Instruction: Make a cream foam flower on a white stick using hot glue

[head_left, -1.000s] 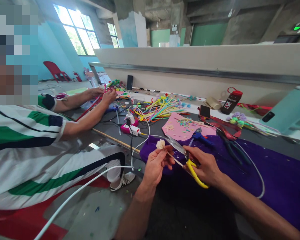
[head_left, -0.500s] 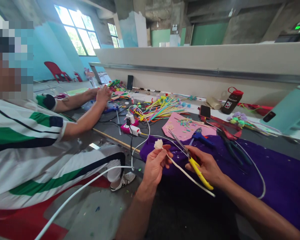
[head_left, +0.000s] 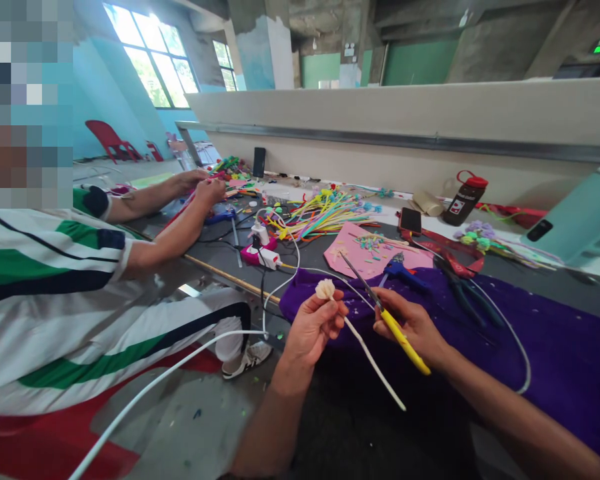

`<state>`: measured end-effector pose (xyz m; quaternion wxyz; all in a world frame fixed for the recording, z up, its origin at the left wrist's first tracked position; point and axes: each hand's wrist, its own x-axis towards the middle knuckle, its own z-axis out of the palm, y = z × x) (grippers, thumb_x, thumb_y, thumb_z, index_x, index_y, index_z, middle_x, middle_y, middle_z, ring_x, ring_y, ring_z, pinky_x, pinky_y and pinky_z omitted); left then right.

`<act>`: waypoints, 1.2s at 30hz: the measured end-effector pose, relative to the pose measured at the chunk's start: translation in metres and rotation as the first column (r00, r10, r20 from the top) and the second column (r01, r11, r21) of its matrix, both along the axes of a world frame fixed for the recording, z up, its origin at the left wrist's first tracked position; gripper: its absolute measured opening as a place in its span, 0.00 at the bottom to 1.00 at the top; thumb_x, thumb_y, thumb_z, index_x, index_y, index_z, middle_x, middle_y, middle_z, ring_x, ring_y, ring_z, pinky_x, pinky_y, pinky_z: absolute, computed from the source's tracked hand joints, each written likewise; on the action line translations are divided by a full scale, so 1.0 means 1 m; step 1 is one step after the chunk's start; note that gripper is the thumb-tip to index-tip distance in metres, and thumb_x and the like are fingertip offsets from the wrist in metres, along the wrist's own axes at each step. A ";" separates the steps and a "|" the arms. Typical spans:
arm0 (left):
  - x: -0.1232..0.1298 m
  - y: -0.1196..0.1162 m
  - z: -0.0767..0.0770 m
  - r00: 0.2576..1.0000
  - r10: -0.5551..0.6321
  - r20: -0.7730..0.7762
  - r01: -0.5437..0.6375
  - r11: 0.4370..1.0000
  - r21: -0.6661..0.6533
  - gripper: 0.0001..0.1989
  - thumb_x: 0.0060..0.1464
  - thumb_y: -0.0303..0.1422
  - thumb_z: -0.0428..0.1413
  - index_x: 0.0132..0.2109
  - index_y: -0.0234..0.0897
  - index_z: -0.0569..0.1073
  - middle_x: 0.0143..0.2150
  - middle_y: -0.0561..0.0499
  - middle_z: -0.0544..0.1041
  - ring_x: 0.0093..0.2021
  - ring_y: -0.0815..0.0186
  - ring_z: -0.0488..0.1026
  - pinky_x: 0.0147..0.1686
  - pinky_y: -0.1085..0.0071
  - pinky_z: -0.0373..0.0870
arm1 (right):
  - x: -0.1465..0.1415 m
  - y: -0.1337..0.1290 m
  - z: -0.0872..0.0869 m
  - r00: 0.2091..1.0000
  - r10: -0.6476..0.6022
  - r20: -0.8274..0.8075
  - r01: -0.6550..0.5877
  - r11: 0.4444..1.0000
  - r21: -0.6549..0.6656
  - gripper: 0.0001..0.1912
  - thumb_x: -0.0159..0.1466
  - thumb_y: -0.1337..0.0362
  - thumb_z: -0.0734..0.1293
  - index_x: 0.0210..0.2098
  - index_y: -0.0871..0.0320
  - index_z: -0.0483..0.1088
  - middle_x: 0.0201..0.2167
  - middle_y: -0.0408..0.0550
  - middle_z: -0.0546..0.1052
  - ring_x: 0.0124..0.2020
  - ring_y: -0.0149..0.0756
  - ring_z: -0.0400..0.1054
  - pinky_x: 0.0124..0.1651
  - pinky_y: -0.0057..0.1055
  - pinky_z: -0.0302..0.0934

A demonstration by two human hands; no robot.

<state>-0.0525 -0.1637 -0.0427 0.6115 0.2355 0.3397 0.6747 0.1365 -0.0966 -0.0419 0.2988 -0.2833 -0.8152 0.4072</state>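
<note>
Between the thumb and fingers of my left hand [head_left: 316,325] is a cream artificial flower [head_left: 325,289], pinched just under its bloom. Its long pale stem [head_left: 373,363] slants down to the right. My right hand [head_left: 414,327] is wrapped round scissors with yellow handles [head_left: 404,341]; their blades point up and left, apart from the flower. Beyond the blades lies a pink sheet [head_left: 343,247] with small coloured cut bits on it. A blue glue gun [head_left: 403,272] rests just past my right hand, on purple cloth [head_left: 545,340].
Bundled coloured stems [head_left: 320,217] lie mid-table. A power strip [head_left: 260,255] with white cables sits to the left. Farther right are pliers [head_left: 473,300], a phone [head_left: 410,221], a dark bottle [head_left: 465,199] and a teal container [head_left: 580,220]. At left, a co-worker [head_left: 50,267] handles something pinkish.
My left hand has turned the flower, so its bloom shifts slightly right and the stem hangs more steeply. The scissors have moved a little. The co-worker's hands have moved apart.
</note>
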 end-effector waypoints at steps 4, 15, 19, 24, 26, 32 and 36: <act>-0.001 0.002 -0.001 0.997 0.070 -0.017 -0.070 0.997 -0.011 0.11 0.40 0.32 0.63 0.33 0.32 0.73 0.24 0.51 0.74 0.18 0.75 0.68 0.12 0.84 0.58 | 0.000 -0.001 -0.001 1.000 0.007 0.019 -0.008 1.000 0.003 0.27 0.57 0.61 0.66 0.55 0.52 0.58 0.28 0.39 0.66 0.27 0.29 0.60 0.32 0.26 0.57; -0.004 0.002 -0.001 0.998 0.053 0.042 -0.053 0.999 0.003 0.10 0.42 0.33 0.61 0.32 0.31 0.73 0.23 0.51 0.75 0.18 0.75 0.68 0.12 0.84 0.61 | -0.001 -0.004 0.001 0.995 -0.021 0.094 0.009 0.992 0.128 0.27 0.57 0.60 0.66 0.55 0.53 0.58 0.28 0.40 0.67 0.27 0.29 0.61 0.31 0.25 0.58; -0.004 0.003 -0.002 0.994 0.081 0.070 -0.079 0.997 -0.020 0.11 0.38 0.32 0.63 0.30 0.30 0.73 0.26 0.51 0.75 0.18 0.76 0.68 0.13 0.84 0.62 | -0.001 -0.005 -0.001 0.986 -0.075 0.147 0.018 0.936 0.352 0.28 0.56 0.58 0.66 0.55 0.56 0.59 0.32 0.45 0.70 0.30 0.31 0.65 0.33 0.26 0.59; 0.000 0.003 -0.002 0.986 0.156 0.057 -0.155 0.988 -0.027 0.12 0.34 0.32 0.66 0.27 0.31 0.72 0.20 0.55 0.72 0.16 0.77 0.65 0.12 0.84 0.61 | -0.002 -0.007 -0.003 0.970 -0.149 0.192 0.005 0.803 0.596 0.28 0.57 0.57 0.65 0.55 0.59 0.59 0.35 0.50 0.71 0.33 0.35 0.66 0.33 0.29 0.60; 0.001 0.003 -0.002 0.988 0.151 0.025 -0.151 0.988 -0.025 0.13 0.34 0.33 0.66 0.27 0.31 0.72 0.19 0.55 0.71 0.16 0.76 0.66 0.11 0.84 0.60 | -0.002 -0.007 -0.004 0.967 -0.165 0.194 0.000 0.760 0.649 0.29 0.57 0.57 0.65 0.55 0.60 0.59 0.36 0.51 0.72 0.33 0.36 0.67 0.33 0.29 0.60; 0.007 0.002 -0.003 0.986 0.163 -0.048 -0.161 0.987 0.027 0.12 0.37 0.34 0.65 0.30 0.32 0.74 0.19 0.54 0.73 0.18 0.73 0.69 0.13 0.82 0.63 | -0.001 -0.007 -0.005 0.965 -0.193 0.177 0.012 0.708 0.706 0.28 0.56 0.65 0.63 0.56 0.59 0.57 0.36 0.51 0.71 0.35 0.37 0.67 0.34 0.30 0.61; 0.010 0.002 -0.004 0.982 0.167 -0.086 -0.163 0.986 0.047 0.11 0.39 0.35 0.63 0.31 0.32 0.74 0.20 0.53 0.74 0.18 0.72 0.70 0.14 0.82 0.64 | -0.001 -0.006 -0.005 0.962 -0.199 0.185 0.004 0.691 0.723 0.29 0.55 0.66 0.63 0.56 0.59 0.57 0.37 0.51 0.71 0.35 0.38 0.67 0.35 0.31 0.61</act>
